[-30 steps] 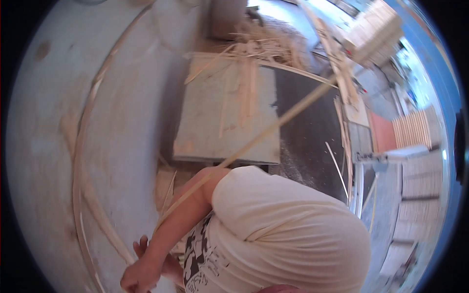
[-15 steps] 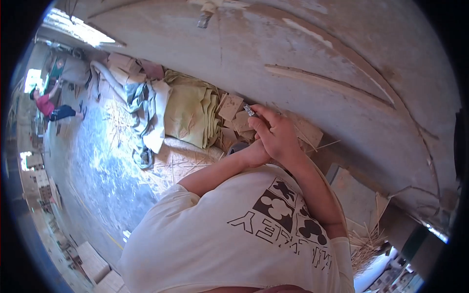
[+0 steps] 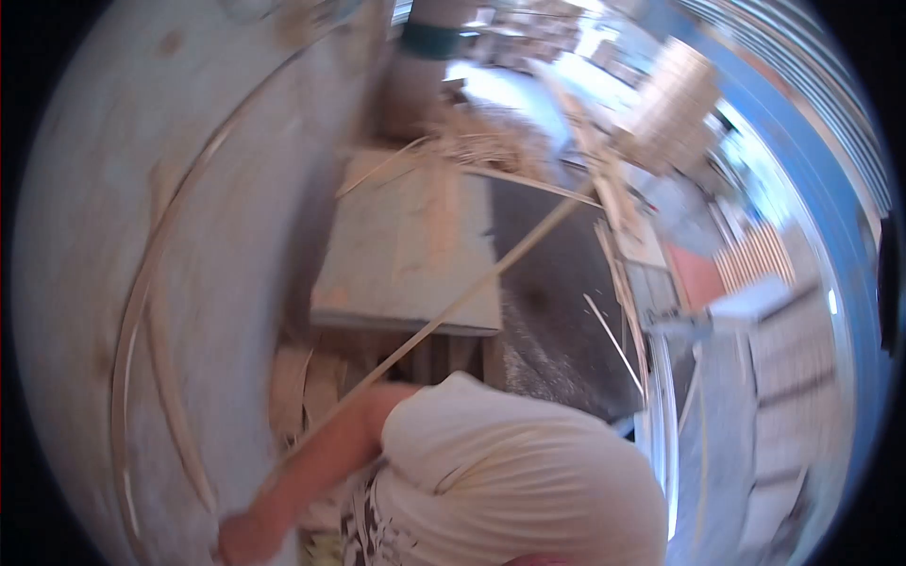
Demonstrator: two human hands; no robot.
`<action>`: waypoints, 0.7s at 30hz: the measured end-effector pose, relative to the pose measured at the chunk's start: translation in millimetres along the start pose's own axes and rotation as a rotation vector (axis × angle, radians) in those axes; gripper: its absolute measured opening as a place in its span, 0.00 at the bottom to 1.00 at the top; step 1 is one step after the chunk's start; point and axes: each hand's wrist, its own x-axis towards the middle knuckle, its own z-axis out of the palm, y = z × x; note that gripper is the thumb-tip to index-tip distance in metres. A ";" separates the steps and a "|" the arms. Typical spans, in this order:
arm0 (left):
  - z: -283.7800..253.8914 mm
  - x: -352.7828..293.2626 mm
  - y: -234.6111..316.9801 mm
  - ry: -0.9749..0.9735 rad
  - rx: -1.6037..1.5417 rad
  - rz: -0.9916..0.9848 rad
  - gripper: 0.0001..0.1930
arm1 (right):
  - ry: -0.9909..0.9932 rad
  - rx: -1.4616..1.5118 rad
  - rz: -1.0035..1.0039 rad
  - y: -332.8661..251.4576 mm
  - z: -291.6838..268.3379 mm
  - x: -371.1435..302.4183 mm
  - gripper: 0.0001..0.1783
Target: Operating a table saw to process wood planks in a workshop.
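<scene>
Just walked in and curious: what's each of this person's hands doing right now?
Left hand: blurred at the lower edge, near the long thin pale wooden strip; grip cannot be told.
Right hand: not in view.

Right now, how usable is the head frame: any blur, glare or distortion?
Head view: motion blur throughout, the hand at the lower left a smear; the bright background at the upper right is washed out; fisheye bends the long thin strip and floor edges; black corners frame the picture.

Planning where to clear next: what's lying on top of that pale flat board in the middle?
On the pale board a long thin strip crosses diagonally, and loose strips and shavings pile at its far edge. The strip's lower end is hidden by the arm.
</scene>
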 end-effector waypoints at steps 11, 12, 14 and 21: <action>60.7 4.1 -5.5 -0.601 -0.921 -0.211 0.22 | -0.296 0.128 0.275 -25.9 -54.6 14.0 0.20; 65.3 9.1 -17.4 -1.109 -1.514 -0.384 0.22 | -0.269 0.175 0.303 -22.5 -53.4 16.8 0.20; 67.2 13.9 -24.3 -1.099 -1.490 -0.366 0.22 | -0.241 0.231 0.331 -14.6 -57.2 21.1 0.20; -160.2 97.3 -70.4 -0.811 -0.566 -0.394 0.22 | 0.466 0.615 -0.062 9.0 84.8 61.1 0.11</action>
